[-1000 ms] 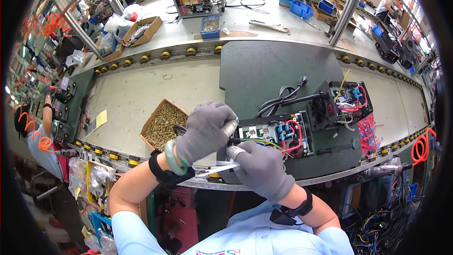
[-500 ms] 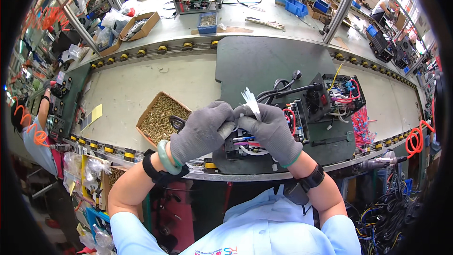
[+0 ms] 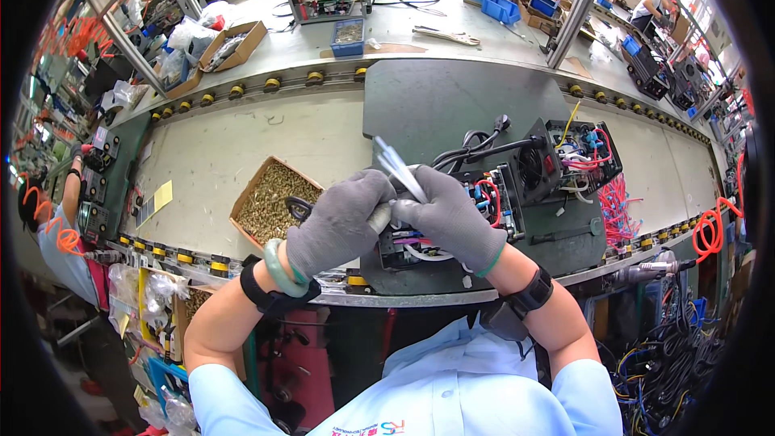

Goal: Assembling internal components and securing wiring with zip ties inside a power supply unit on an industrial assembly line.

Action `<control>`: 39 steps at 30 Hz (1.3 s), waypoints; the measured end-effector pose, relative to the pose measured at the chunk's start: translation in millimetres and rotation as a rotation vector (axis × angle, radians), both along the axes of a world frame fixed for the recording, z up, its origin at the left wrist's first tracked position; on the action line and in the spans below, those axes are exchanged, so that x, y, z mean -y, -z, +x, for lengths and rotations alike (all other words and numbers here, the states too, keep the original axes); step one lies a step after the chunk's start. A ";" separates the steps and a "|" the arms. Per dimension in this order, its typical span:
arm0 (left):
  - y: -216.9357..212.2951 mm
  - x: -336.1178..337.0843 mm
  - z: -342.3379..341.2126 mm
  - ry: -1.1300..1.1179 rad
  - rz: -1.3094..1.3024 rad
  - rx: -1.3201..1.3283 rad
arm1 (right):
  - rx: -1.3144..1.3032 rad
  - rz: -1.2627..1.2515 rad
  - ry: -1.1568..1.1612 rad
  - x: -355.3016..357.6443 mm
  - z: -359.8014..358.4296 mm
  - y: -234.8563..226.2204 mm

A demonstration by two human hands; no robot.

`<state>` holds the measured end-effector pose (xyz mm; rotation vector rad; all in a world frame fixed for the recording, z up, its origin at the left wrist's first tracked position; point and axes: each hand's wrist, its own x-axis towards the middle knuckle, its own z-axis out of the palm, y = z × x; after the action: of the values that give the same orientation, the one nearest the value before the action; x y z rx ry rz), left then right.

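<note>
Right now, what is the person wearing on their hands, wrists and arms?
Both hands wear grey knit gloves: left hand, right hand. The left wrist carries a pale green bangle and a black strap; the right wrist has a black band. Short light blue sleeves cover the upper arms.

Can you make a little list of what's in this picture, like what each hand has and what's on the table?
place: long workbench with a dark mat
left hand: grey glove, closed around a silvery tool
right hand: grey glove, pinching a bunch of pale strips
under the hands: open black electronic unit with red, blue and white wires
left of the hands: cardboard box of small screws
right of the unit: pile of red wires
far side: blue bins
</note>
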<state>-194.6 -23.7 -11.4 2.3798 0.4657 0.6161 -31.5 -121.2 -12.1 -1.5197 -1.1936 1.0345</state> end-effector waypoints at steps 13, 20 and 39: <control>-6.0 -16.2 -0.8 0.165 -0.109 0.011 | 1.071 0.631 0.109 8.2 -12.8 11.6; -6.6 1.2 -8.2 0.047 0.217 -0.124 | 0.138 0.216 -0.044 15.2 -19.1 -24.4; 5.5 7.4 21.5 -0.231 0.180 0.011 | 0.517 0.163 -0.138 22.1 12.1 -6.9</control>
<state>-173.1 -31.1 -16.9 2.5092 0.7145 0.8042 -19.4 -143.2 -5.2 -1.6420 -1.7148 0.6215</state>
